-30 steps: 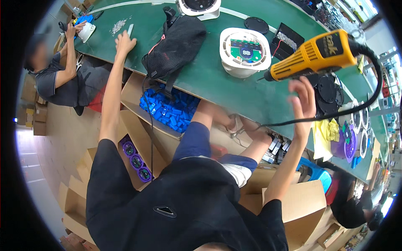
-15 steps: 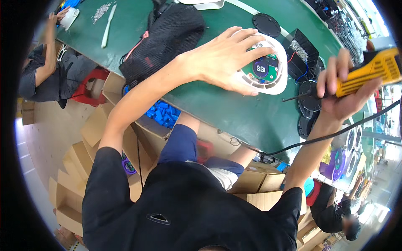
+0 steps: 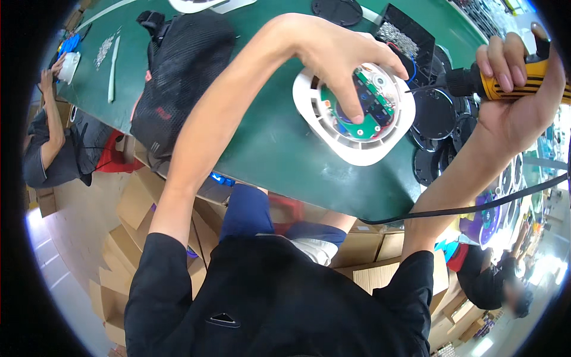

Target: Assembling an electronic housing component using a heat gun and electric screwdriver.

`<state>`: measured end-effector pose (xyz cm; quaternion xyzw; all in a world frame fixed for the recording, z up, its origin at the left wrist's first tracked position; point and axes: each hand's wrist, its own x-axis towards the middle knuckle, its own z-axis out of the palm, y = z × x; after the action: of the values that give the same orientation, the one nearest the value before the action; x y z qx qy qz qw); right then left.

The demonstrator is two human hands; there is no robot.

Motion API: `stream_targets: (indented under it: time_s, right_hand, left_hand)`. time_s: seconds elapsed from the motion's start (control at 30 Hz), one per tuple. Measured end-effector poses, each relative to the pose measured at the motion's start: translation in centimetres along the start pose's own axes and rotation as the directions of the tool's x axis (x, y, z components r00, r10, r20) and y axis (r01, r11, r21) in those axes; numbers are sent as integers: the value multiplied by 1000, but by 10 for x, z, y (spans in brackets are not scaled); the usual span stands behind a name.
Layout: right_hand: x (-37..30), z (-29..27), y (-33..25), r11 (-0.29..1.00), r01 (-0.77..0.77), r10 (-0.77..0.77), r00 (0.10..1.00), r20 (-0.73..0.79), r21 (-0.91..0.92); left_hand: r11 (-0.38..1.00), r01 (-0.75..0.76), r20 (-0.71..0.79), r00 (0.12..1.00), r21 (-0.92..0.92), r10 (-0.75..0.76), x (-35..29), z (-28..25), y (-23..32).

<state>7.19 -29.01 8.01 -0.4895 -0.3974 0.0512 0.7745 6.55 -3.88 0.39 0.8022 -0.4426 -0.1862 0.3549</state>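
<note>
My left hand [image 3: 348, 62] arches over a white plastic housing [image 3: 357, 156] on the green table. Its thumb presses on the green circuit board [image 3: 367, 130] inside, while the index finger reaches across to the far right rim; the other fingers are mostly hidden. Thumb and index finger hold the housing between them. My right hand [image 3: 517, 95] is wrapped round a yellow and black electric screwdriver [image 3: 464, 81], held level. The bit points left, its tip close to the housing's right rim; whether they touch I cannot tell.
A black mesh bag [image 3: 190, 71] lies left of the housing. Beyond it sit a black tray [image 3: 398, 38] of small metal screws and a black disc [image 3: 336, 11]. Black round parts [image 3: 434, 116] crowd the right side. A dark cord [image 3: 476, 208] crosses my right forearm. Another person [image 3: 50, 137] sits at far left.
The housing has turned and now sits lower in view. My left hand has gone from lying flat to arched, thumb on the board. The screwdriver has come closer to the housing's right rim.
</note>
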Motion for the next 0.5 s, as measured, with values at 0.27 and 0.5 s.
stream_targets:
  time_s: [0.27,0.5]
  right_hand:
    - [-4,34,5,988,-11,3,999,-53,-152]
    - [-1,48,7,980,-8,-20,990,-138,-201]
  left_hand:
    - [989,145,-91,986,36,-142,-15,9,10]
    - [994,95,-114,989,45,-89,-15,9,7]
